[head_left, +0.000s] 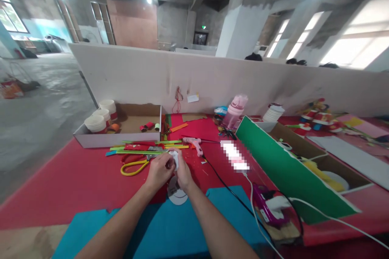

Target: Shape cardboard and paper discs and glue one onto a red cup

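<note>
Both hands meet over the front middle of the red-covered table. My left hand [160, 171] is closed, its fingers bent against a small white piece [175, 159]. From the other side my right hand [183, 173] grips the same piece, which looks like paper; its exact kind is hard to make out. Below the hands lies a round white disc [178, 196] with dark marks, partly covered by them. Just beyond, a pink glue gun [194, 144] rests on its side. Yellow-and-red-handled scissors [135, 167] lie to the left of my left hand.
Coloured strips [142, 151] lie behind the scissors. A cardboard box [121, 142] with paper cups stands back left, and a green-sided box [291, 170] on the right. A purple power socket [270, 210] with cables sits front right. A pink bottle [235, 109] stands near the white partition [146, 73].
</note>
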Available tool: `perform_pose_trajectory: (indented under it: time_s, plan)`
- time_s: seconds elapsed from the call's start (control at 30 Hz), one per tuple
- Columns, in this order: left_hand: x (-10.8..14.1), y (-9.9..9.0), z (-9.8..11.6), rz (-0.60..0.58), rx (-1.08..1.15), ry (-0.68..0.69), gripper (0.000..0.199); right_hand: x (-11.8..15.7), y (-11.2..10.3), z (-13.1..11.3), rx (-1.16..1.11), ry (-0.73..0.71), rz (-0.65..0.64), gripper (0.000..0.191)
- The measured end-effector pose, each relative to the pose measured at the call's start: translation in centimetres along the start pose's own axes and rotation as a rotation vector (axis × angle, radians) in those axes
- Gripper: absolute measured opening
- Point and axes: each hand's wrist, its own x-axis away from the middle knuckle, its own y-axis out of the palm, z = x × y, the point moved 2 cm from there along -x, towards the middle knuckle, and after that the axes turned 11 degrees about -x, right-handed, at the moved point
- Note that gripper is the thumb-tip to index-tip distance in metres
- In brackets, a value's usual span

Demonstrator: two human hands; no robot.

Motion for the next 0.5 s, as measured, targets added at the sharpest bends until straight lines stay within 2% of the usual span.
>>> perform_pose_trajectory:
  time_s: [0.13, 0.23, 0.33, 0.5]
  plan:
    - [-0.2, -0.4, -0.6, 0.045, -0.057, -0.035, 0.011, 0.1, 0.1, -0.1, -0.052, 0.024, 0.004, 0.052]
    - [-0.3, -1.0, -1.1, 0.026, -0.032, -0.088, 0.006, -0.1, -0.2, -0.2, -0.102, 0.066, 0.034, 0.056]
    - [-0.5, -1.5, -1.2, -0.012, 0.059, -0.105, 0.013, -0.3, -0.4, -0.4, -0.109, 0.062, 0.047, 0.058]
    - [-0.5, -1.6, -0.8, 0.011, 0.175, -0.07, 0.02, -0.3, -0.3, -0.7, -0.087, 0.041, 0.01, 0.061]
